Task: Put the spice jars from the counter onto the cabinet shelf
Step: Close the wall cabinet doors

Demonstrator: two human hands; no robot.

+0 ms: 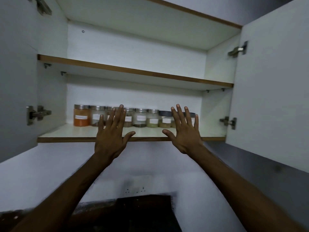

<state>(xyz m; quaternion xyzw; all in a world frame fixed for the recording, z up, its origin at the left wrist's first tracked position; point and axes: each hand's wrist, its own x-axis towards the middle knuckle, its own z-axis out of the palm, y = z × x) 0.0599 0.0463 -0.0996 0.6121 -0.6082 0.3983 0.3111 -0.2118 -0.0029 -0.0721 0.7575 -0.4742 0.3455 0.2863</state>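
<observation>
A: Row of clear spice jars with steel and dark lids (133, 118), standing upright at the back of the white lower cabinet shelf with brown edge (70, 139); touching side by side, from the orange-filled jar (81, 116) on the left to the dark-lidded ones on the right.

B: And the hands?

A: Left hand (111, 139) spread wide, fingers apart, holding nothing; right hand (185, 134) the same, flat and empty; both raised in front of the shelf edge, covering part of the row.

B: How to handle such jars?

A: Probably glass or hard plastic, so stiff, smooth, perhaps slippery and breakable; rather light, most only partly filled. Best taken around the body below the lid, not by the lid alone; labels too blurred to read.

B: Anything in the way?

A: Upper white shelf (133, 71) close above the lids, so little room to lift; open cabinet doors (270, 91) at both sides with metal hinges (229, 122) standing out; wall socket (136, 190) and dark counter (133, 213) below, no jar visible there; task seemingly near its end.
</observation>
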